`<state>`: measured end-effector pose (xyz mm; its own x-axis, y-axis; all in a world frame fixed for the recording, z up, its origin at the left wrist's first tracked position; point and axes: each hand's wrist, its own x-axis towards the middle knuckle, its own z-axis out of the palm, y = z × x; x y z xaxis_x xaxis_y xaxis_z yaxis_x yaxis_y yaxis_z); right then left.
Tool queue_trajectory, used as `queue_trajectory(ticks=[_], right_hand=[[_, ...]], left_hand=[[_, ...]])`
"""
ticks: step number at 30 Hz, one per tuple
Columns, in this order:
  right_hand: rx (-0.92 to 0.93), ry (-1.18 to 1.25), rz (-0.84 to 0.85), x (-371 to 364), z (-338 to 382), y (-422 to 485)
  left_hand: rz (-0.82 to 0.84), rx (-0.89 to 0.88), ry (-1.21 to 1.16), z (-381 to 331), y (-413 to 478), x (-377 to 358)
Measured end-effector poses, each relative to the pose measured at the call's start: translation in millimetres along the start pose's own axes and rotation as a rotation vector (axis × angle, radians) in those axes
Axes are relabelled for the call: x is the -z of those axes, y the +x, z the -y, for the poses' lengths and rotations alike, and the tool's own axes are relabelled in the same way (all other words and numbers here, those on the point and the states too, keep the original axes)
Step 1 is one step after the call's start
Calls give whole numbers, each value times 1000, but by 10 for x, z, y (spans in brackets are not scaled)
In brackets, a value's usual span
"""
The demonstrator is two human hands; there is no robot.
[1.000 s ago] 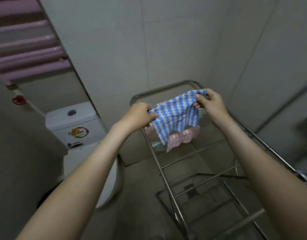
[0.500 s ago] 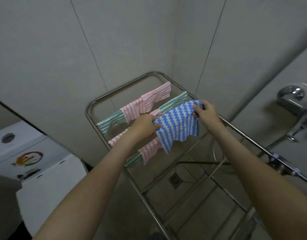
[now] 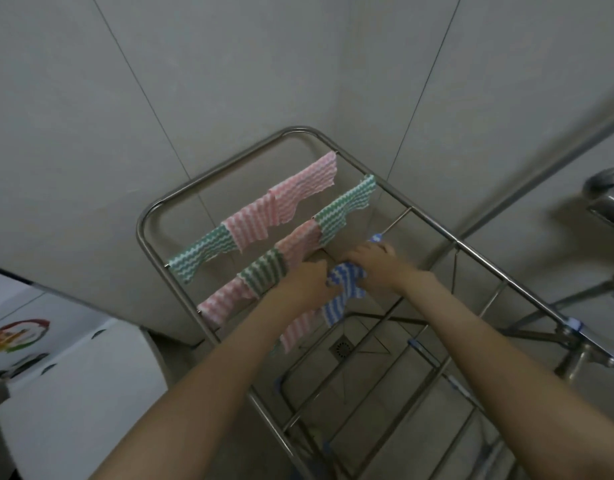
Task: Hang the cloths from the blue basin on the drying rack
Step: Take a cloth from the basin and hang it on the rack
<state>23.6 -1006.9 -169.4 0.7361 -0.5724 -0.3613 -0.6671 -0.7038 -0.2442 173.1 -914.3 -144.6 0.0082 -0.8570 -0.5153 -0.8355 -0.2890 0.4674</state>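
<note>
A steel drying rack (image 3: 153, 209) stands in the room's corner. Its farthest rail carries a green cloth (image 3: 201, 252) and pink cloths (image 3: 291, 195). The second rail holds pink and green cloths (image 3: 264, 271), with another green one (image 3: 347, 206) at its right end. A blue-and-white wavy cloth (image 3: 336, 299) is bunched over the third rail. My left hand (image 3: 307, 280) grips its left part. My right hand (image 3: 371, 259) grips its upper right part, and a blue corner pokes out beyond the fingers. The blue basin is out of sight.
A white toilet tank (image 3: 66, 382) with a round sticker stands at the left. A chrome tap (image 3: 607, 199) and pipes run along the right wall. A floor drain (image 3: 341, 348) shows under the rack. Bare rails cross the rack's near half.
The hands have lowered the blue cloth from spread out in the air onto the third rail, where it is now bunched. The camera has tilted further toward the rack.
</note>
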Motion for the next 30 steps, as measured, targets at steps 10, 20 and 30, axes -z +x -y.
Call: queue_trajectory(ticks=[10, 20, 30], right_hand=[[30, -83, -188, -116, -48, -54], [149, 111, -172, 123, 498, -645], [537, 71, -57, 60, 1969, -1260]], left_hand=[[-42, 84, 50, -20, 33, -119], [-372, 171, 59, -155, -889, -149], [-585, 494, -5, 115, -2735, -548]])
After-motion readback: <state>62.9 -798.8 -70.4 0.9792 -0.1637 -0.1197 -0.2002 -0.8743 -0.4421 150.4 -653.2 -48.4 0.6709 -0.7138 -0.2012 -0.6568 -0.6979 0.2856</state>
